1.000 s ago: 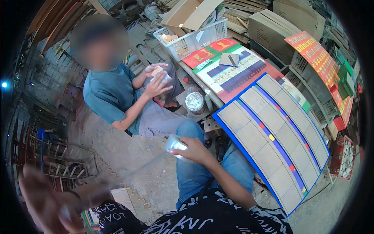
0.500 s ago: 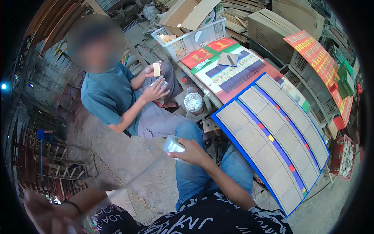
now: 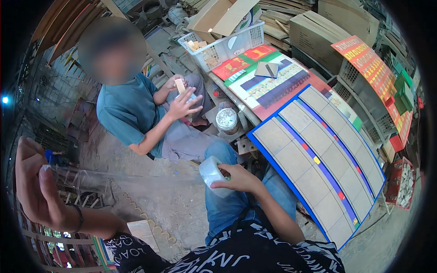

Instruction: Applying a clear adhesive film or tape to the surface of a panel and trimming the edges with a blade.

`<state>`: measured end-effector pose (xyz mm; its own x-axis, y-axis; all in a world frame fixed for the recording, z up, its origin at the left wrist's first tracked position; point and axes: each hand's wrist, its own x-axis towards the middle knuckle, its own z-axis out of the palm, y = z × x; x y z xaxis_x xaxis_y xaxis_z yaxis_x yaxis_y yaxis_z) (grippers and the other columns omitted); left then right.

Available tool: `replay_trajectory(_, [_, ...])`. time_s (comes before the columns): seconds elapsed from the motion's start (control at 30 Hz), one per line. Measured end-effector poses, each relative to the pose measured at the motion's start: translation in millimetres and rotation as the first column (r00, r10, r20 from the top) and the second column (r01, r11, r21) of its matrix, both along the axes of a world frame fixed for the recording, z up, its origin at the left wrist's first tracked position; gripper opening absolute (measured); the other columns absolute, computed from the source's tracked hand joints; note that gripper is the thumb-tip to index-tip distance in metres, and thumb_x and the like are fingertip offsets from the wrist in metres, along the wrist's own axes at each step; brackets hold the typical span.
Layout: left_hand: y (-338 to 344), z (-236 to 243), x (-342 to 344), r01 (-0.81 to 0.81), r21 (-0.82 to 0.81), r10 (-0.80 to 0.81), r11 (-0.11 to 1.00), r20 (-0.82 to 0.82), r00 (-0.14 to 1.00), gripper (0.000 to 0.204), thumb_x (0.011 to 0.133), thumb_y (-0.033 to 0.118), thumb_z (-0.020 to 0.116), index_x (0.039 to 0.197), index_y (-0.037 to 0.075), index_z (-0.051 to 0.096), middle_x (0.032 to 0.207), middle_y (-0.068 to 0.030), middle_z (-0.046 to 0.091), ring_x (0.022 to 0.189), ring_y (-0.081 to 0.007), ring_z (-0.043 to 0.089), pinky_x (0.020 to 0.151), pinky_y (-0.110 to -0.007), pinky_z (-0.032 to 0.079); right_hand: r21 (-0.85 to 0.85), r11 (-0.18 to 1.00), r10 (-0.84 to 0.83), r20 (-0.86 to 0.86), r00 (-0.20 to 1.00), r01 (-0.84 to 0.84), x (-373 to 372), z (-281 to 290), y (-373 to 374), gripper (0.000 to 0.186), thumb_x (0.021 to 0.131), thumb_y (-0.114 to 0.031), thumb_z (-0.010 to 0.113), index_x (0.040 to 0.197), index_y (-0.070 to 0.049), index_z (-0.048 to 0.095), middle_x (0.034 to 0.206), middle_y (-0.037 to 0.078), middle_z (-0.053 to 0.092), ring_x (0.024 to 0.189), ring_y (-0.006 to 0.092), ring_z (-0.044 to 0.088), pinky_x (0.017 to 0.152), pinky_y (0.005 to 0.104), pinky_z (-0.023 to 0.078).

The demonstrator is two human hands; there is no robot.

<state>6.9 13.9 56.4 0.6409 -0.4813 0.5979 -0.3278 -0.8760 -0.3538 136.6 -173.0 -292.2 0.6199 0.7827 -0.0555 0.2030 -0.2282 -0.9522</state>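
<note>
A wide roll of clear packing tape (image 3: 210, 174) is gripped in my right hand (image 3: 241, 177) above my knees, thumb and fingers closed on its edge. From it a long see-through strip (image 3: 132, 178) stretches left across the floor's view. The strip's loose end is pinched between thumb and fingers of my left hand (image 3: 38, 186), raised far to the left. Right of my knees stands a blue-edged panel (image 3: 314, 166) with grey squares and purple bands dotted red and yellow; neither hand touches it.
Ahead on the left sits a co-worker (image 3: 132, 109) holding a small wooden block (image 3: 180, 85). Between us stands a lidded jar (image 3: 226, 119). A printed board (image 3: 273, 98) lies on the bench near a white crate (image 3: 223, 48). A red crate (image 3: 400, 184) is at far right.
My left hand has swung up from the lower left, and the tape strip now runs nearly level. The roll in my right hand has shifted slightly right. The co-worker's hands moved a little.
</note>
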Motion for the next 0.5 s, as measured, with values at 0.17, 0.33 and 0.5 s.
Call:
replay_trajectory(0.17, [-6.0,-1.1,9.8,0.035,0.081,-0.043,0.996,0.106,0.993,0.007,0.078,-0.003,0.044,0.078,-0.01,0.047,0.072,-0.0164,0.043,0.067,-0.0232,0.041,0.058,-0.031,0.032,0.227,0.974,0.041,-0.17,0.985,-0.002,1.7,-9.9,-13.6,0.046,0.078,-0.04,0.066,0.091,0.003,0.059,0.079,0.013,0.063,0.073,0.0159,0.06,0.066,0.0298,0.046])
replay_trajectory(0.33, [-1.6,-7.3,17.7,0.15,0.123,-0.173,0.981,0.196,0.965,0.013,0.076,-0.005,0.043,0.085,-0.013,0.049,0.07,-0.0162,0.043,0.064,-0.0238,0.041,0.055,-0.032,0.032,0.331,0.918,-0.086,-0.372,0.924,0.219,2.1,-40.6,-18.6,0.024,0.091,-0.019,0.051,0.083,0.002,0.059,0.077,0.005,0.063,0.073,0.0112,0.056,0.072,0.0261,0.045])
replay_trajectory(0.5, [17.6,-16.6,7.5,0.302,0.131,-0.329,0.944,0.345,0.879,0.02,0.083,0.0,0.045,0.09,-0.015,0.056,0.08,-0.0212,0.057,0.071,-0.0266,0.057,0.064,-0.031,0.048,0.419,0.862,-0.012,-0.547,0.837,0.286,-13.0,-56.6,-22.6,0.016,0.084,-0.014,0.061,0.093,-0.003,0.054,0.085,0.003,0.057,0.081,0.0117,0.054,0.076,0.0258,0.044])
